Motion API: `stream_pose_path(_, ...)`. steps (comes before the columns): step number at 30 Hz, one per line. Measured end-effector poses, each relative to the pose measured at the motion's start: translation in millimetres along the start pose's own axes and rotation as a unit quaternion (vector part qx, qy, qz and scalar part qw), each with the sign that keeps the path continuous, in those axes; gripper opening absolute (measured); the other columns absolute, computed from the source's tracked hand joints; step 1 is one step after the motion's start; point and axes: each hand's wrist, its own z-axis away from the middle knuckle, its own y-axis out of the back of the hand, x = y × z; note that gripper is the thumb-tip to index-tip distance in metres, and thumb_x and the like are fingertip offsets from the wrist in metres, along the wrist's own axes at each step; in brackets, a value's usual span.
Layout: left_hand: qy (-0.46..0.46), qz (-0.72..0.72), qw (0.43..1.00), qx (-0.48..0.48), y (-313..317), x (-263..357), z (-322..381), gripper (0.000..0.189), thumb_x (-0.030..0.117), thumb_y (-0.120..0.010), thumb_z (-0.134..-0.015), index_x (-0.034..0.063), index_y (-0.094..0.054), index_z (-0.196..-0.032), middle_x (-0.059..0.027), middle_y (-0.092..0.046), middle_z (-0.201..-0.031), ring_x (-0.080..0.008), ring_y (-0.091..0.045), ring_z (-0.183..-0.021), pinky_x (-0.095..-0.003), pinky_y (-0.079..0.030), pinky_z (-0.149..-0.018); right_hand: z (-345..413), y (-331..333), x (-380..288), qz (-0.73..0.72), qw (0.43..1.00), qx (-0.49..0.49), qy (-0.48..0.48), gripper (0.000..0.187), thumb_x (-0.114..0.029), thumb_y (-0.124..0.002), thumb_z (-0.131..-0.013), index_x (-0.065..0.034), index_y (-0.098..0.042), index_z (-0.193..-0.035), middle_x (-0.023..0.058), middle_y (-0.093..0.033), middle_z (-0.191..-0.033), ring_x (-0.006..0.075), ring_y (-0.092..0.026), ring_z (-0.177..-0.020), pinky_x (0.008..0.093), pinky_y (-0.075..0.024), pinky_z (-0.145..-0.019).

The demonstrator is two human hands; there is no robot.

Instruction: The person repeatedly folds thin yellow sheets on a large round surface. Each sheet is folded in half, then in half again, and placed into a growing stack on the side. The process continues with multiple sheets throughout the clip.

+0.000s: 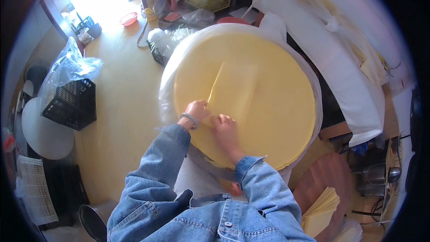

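Observation:
Before me lies a broad round stack of thin yellow sheets (282,107), pancake-like, on white plastic film (167,84). A folded flap (235,84) of the top sheet forms a long strip running away from me, its left edge slightly raised. My left hand (198,110), with a grey bangle at the wrist, pinches the near end of that raised edge. Close to its right, my right hand (226,132) rests on the near part of the fold with fingers bent. Its fingertips are partly hidden, so I cannot tell whether they grip the sheet.
Folded yellow sheets (320,210) sit on a round brown board (322,173) at lower right. A black plastic crate (72,104) with clear plastic stands left; another crate (156,53) holds bags behind the stack. A long white covering (332,64) borders the right side.

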Motion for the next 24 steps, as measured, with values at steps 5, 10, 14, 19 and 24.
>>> stream_pose_path(5,0.003,-0.018,0.999,0.029,0,-3,0,0.030,0.024,-0.076,-0.069,0.0039,-0.070,-0.091,-0.0139,-0.069,-0.080,-0.0275,-0.067,-0.075,-0.0353,-0.052,-0.070,17,4,20,0.069,0.995,0.038,0.058,0.044,-0.029,-0.066,-0.082,-0.0237,-0.058,-0.125,0.0207,-0.051,-0.129,0.0402,-0.045,-0.123,0.0528,-0.0332,-0.106)
stream_pose_path(10,0.015,0.033,0.998,0.053,4,1,-1,0.021,0.021,-0.075,-0.073,0.0045,-0.072,-0.085,-0.0130,-0.069,-0.079,-0.0256,-0.067,-0.074,-0.0349,-0.052,-0.069,22,6,24,0.058,0.997,0.026,0.054,0.044,-0.026,-0.066,-0.084,-0.0254,-0.057,-0.126,0.0204,-0.051,-0.129,0.0390,-0.046,-0.124,0.0533,-0.0321,-0.107)
stream_pose_path(14,0.018,0.007,0.998,0.062,4,3,-1,0.018,0.020,-0.074,-0.075,0.0046,-0.072,-0.084,-0.0128,-0.070,-0.080,-0.0249,-0.067,-0.074,-0.0348,-0.052,-0.069,23,6,24,0.029,0.998,0.025,0.045,0.042,-0.022,-0.066,-0.084,-0.0235,-0.059,-0.125,0.0206,-0.052,-0.128,0.0381,-0.047,-0.123,0.0523,-0.0333,-0.107)
stream_pose_path(19,0.007,-0.041,0.997,0.061,4,-3,2,0.017,0.020,-0.074,-0.075,0.0052,-0.071,-0.083,-0.0134,-0.069,-0.079,-0.0275,-0.067,-0.076,-0.0358,-0.052,-0.070,30,12,33,-0.028,0.997,0.029,0.068,0.036,-0.012,-0.059,-0.087,-0.0214,-0.063,-0.122,0.0211,-0.052,-0.128,0.0398,-0.047,-0.123,0.0480,-0.0354,-0.107)
stream_pose_path(24,-0.026,-0.053,0.997,0.057,3,-7,3,0.018,0.020,-0.073,-0.075,0.0052,-0.070,-0.086,-0.0137,-0.069,-0.081,-0.0281,-0.067,-0.077,-0.0361,-0.052,-0.071,40,19,41,-0.052,0.995,0.026,0.077,0.039,-0.004,-0.054,-0.086,-0.0156,-0.063,-0.122,0.0212,-0.052,-0.129,0.0400,-0.048,-0.123,0.0469,-0.0356,-0.108)
